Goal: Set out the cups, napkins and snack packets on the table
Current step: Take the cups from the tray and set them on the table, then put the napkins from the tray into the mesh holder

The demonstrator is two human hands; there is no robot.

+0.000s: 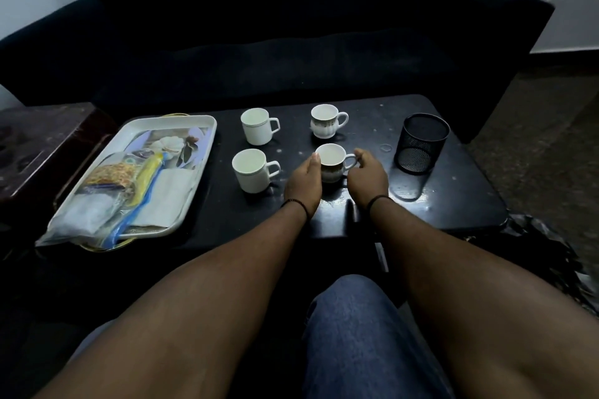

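- At the table's [453, 204] centre, you are setting down the fourth cup [334, 162], a patterned one; it is completing a two-by-two group with the patterned cup [326, 121] at its 12 o'clock, the plain cup [253, 171] at its 9 o'clock and the plain cup [257, 125] at its 10 o'clock.
- Your left hand [304, 183] is curling against the cup's left wall, thumb lying up near the rim; the fingers behind the cup are hidden.
- Your right hand [368, 176] is closing on the cup's handle at 3 o'clock; the fingers are bent round it, though how many are passing through the loop cannot be told.
- Judged from this layout, the cup stage is nearly done, while the napkins and packets are not yet set out.
- Lying on the tray [201, 121] at 9 o'clock of the cups are the snack packets [113, 175] and the folded napkins [168, 194], the packets partly overhanging its near edge.
- Next, you will probably be letting go with both hands and reaching left to the tray; the loose, overlapping packets call for a light pinch on one item at a time.
- Standing at 3 o'clock, apart from the cups, is a mesh holder [421, 142].
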